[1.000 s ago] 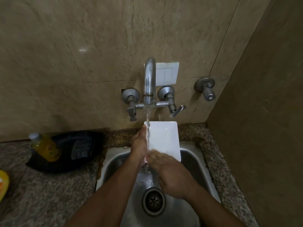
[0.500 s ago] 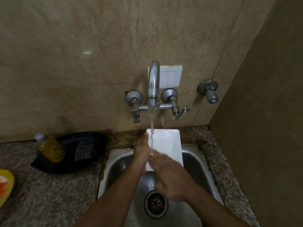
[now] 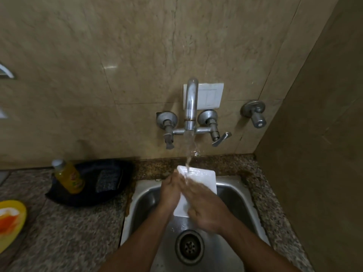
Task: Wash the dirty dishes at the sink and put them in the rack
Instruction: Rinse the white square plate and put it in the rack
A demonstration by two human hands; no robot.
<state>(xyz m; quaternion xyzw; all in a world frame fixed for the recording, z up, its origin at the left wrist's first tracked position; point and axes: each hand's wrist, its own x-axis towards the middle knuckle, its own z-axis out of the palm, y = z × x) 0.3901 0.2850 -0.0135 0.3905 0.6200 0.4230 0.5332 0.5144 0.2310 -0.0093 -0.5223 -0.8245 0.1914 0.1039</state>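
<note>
White rectangular plate (image 3: 202, 176) held tilted over the steel sink (image 3: 235, 195), under the running tap (image 3: 190, 107) — rinse under way. Left hand (image 3: 170, 193) grips its left edge; right hand (image 3: 204, 207) lies flat on its face (blurred). No rack in view — racking outstanding, and a soiled yellow plate (image 3: 9, 222) waits far left.

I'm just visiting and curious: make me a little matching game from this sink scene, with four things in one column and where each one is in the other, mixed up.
Things:
1. white rectangular plate
2. yellow bottle
3. drain
4. yellow dish

Places:
A. at the far left edge of the counter, partly out of view
B. in the bottom of the steel sink
C. standing on the black tray left of the sink
D. held under the running tap over the sink

Pairs: 1-D, 2-C, 3-B, 4-A
</note>
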